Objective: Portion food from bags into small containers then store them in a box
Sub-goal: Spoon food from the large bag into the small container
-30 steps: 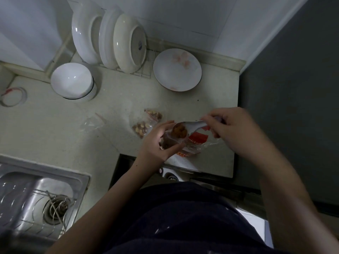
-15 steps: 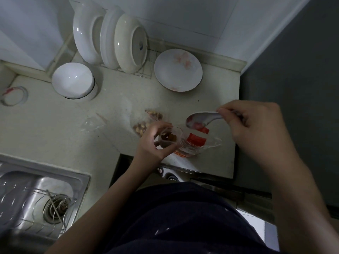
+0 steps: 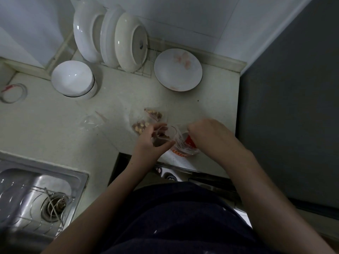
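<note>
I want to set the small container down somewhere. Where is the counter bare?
Bare counter lies between the stacked bowls and the patterned plate, behind the nut bag; another patch lies between the sink and the clear bag. Crowded: the front edge, where the left hand holds the small container beside the right hand and red-printed bag.

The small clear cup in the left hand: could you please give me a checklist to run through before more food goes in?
1. Left hand grip on the small clear cup: ok.
2. Cup upright: cannot tell, blurred.
3. Right hand down at the red-printed bag: ok.
4. Spoon loaded: cannot tell, lost in the blur.
5. Bag resting on the countertop: ok.
</note>
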`<control>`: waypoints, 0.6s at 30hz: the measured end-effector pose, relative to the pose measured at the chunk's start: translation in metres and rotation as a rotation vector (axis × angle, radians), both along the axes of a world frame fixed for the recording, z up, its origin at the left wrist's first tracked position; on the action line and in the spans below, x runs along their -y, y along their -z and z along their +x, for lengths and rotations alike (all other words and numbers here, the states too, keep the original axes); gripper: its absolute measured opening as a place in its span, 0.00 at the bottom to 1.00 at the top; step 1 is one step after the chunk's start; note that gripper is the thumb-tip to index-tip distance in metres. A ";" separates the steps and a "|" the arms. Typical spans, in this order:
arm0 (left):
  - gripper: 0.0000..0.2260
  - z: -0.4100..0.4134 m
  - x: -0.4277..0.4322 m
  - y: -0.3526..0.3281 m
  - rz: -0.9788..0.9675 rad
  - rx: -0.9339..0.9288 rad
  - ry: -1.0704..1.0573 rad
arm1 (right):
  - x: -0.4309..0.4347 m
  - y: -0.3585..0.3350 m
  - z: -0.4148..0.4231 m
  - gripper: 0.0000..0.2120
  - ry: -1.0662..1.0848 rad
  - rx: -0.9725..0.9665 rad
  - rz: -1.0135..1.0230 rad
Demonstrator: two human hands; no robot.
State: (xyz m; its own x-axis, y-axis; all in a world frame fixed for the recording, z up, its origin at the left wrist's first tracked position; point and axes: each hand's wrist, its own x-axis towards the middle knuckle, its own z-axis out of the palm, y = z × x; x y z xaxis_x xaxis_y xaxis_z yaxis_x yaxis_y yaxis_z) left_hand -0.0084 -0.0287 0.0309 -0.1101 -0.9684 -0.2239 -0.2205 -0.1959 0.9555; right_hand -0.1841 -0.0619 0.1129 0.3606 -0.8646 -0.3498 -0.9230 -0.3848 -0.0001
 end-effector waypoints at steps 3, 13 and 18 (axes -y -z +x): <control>0.20 0.001 -0.002 -0.001 -0.020 0.008 -0.012 | 0.016 0.014 0.003 0.07 -0.017 -0.018 0.031; 0.19 0.007 -0.004 0.001 -0.004 -0.021 -0.067 | 0.038 0.055 0.000 0.08 0.049 -0.088 0.081; 0.20 0.008 -0.003 0.002 -0.003 0.001 -0.058 | 0.040 0.072 -0.005 0.14 0.148 -0.116 0.202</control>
